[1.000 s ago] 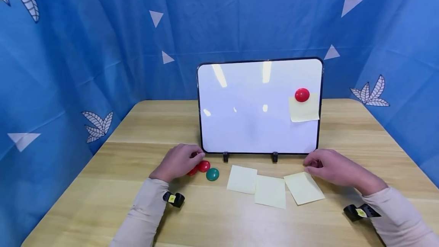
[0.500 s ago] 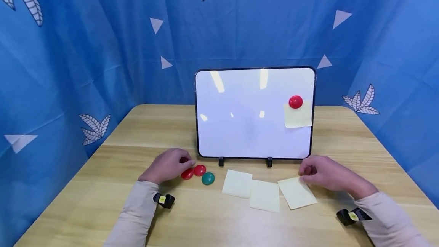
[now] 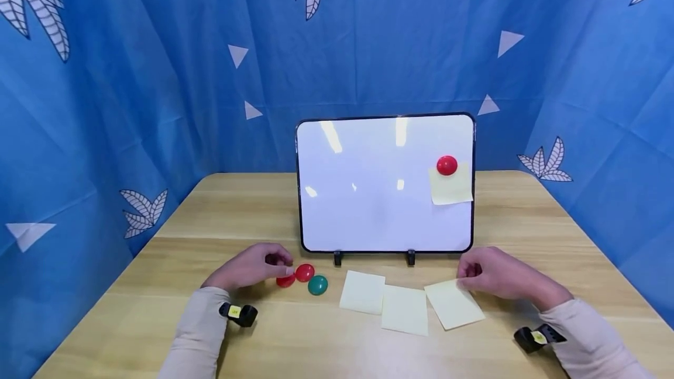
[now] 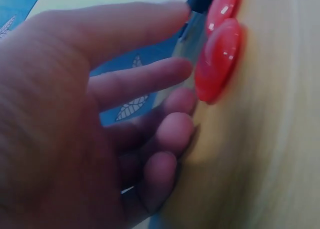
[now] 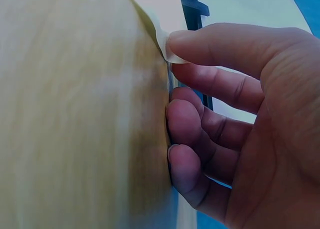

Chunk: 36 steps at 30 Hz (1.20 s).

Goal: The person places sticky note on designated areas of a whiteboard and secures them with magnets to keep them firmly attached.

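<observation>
My left hand point(image 3: 253, 265) is beside two round red magnets, the nearer red magnet point(image 3: 285, 281) right at its fingertips and the other red magnet point(image 3: 305, 272) just past it. In the left wrist view, thumb and index finger stand apart with nothing between them, close to the nearer magnet point(image 4: 217, 64). A green magnet point(image 3: 318, 285) lies to the right of the red ones. My right hand point(image 3: 497, 272) pinches the corner of a pale yellow sticky note point(image 3: 454, 306) between thumb and index finger. That corner point(image 5: 175, 53) curls up from the table in the right wrist view.
A whiteboard point(image 3: 368, 215) stands on small black feet point(image 3: 411, 258) behind the hands. On its right side a red magnet point(image 3: 447, 165) holds a sticky note point(image 3: 451, 190). Two more notes, a left one point(image 3: 363, 291) and a middle one point(image 3: 404, 310), lie on the wooden table point(image 3: 337, 350).
My left hand has drawn back to the left, uncovering more of the nearer red magnet. The right hand has moved onto the corner of the right note. The head view has tilted upward.
</observation>
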Available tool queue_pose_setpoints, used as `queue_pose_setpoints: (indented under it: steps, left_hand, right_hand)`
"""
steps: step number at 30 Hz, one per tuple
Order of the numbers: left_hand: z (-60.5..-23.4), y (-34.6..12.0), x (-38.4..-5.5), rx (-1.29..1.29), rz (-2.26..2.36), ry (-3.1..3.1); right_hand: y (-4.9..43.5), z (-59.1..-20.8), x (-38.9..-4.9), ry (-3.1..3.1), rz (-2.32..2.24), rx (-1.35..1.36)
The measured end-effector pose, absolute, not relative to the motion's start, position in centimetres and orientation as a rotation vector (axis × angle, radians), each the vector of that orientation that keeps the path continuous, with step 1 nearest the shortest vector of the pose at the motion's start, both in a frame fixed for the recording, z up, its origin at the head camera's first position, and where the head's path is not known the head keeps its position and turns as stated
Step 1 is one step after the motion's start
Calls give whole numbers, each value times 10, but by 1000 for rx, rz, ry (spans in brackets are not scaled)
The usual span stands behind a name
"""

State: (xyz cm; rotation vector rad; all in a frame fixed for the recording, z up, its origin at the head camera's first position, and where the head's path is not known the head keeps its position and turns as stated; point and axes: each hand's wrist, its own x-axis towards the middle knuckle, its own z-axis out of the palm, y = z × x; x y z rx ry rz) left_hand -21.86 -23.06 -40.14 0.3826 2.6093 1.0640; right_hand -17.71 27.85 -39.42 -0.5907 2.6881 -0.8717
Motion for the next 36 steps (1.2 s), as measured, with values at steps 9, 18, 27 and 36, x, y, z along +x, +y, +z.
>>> queue_pose_setpoints:
  steps: [9,18,27,36]
  left_hand:
    - [-394,-229,-214,385,1050,2557]
    - [-381,-220,-216,457,939,2572]
    - [-380,-217,-218,450,920,2569]
    - [-388,-222,-214,464,924,2582]
  right_hand:
    - [277,-392,-177,2706,-878,-640]
    - [286,-386,-179,2696,-890,-611]
    - [292,-389,-179,2643,-974,-566]
    - [291,-390,-178,2648,-1049,-530]
